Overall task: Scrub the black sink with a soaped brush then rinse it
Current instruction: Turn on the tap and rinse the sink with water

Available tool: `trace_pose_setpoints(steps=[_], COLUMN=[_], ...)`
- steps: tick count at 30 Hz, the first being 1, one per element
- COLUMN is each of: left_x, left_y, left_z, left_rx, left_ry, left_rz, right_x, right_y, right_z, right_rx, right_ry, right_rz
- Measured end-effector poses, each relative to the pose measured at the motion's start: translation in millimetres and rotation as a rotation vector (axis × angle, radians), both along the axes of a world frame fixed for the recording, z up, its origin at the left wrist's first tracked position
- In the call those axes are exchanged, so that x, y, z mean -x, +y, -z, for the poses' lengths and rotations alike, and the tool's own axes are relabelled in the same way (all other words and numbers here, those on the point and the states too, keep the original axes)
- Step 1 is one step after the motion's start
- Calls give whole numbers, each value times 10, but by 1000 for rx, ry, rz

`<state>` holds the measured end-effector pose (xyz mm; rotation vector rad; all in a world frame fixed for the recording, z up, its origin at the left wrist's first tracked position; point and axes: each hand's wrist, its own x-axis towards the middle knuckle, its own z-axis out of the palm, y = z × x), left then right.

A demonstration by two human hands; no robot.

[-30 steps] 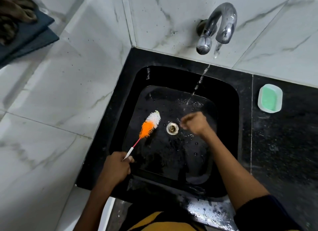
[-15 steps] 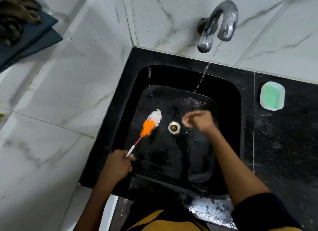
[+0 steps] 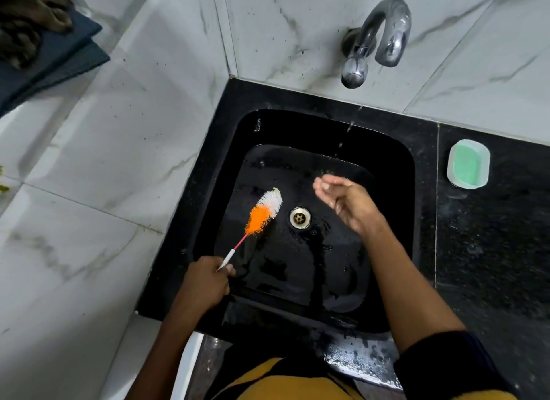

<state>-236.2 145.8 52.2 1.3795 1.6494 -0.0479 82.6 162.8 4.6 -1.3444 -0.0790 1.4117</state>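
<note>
The black sink (image 3: 387, 167) is set in a black counter, its wet basin floor shining around a metal drain (image 3: 300, 217). My left hand (image 3: 205, 283) grips the thin white-and-red handle of a bottle brush (image 3: 263, 213) at the basin's left front edge; its orange and white bristles lie over the basin floor left of the drain. My right hand (image 3: 346, 201), wet and loosely cupped with fingers apart, hovers over the basin right of the drain and holds nothing. The chrome tap (image 3: 375, 39) on the marble wall lets only a few drops fall.
A white dish with green soap (image 3: 468, 164) sits on the black counter to the right of the sink. Dark folded cloths (image 3: 38, 42) lie at the top left. White marble tiles flank the sink on the left and behind.
The water stream from the tap has thinned to drops. My right hand has risen from the basin floor near the drain and opened into a cup. The brush has barely moved.
</note>
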Motion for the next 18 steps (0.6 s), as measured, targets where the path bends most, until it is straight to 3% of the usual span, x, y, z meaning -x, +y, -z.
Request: trace_pose_setpoints(steps=[1, 3, 4, 5, 6, 9, 10, 11, 14, 15, 18], left_x=[-1, -14, -20, -19, -32, -88, -111, -143, -248, -282, -408], left_y=[-7, -20, -24, -29, -33, -46, -51, -56, -72, -72, -85], left_z=[1, 8, 14, 21, 30, 54, 56, 58, 57, 56, 84], left_rx=[2, 7, 7, 7, 5, 7, 11, 13, 7, 10, 16], left_ry=[-3, -3, -1, -1, -4, -11, -18, -25, -40, -50, -84], left_rz=[-1, 11, 16, 15, 17, 33, 38, 48, 84, 92, 108], right_x=[59, 123, 144, 159, 137, 65, 43, 34, 69, 117, 294], right_y=[-73, -255, -318, -325, -311, -164, -167, -184, -453, -533, -616], right_z=[110, 378, 462, 487, 458, 245, 199, 197, 330, 399, 389], right_rx=[143, 524, 615, 594, 508, 198, 162, 191, 601, 648, 504], right_ry=[-182, -811, -1004, -1032, -935, -251, -160, -253, -980, -1068, -745], right_rz=[-106, -558, -690, -691, -567, -103, -61, -98, -595, -672, -381])
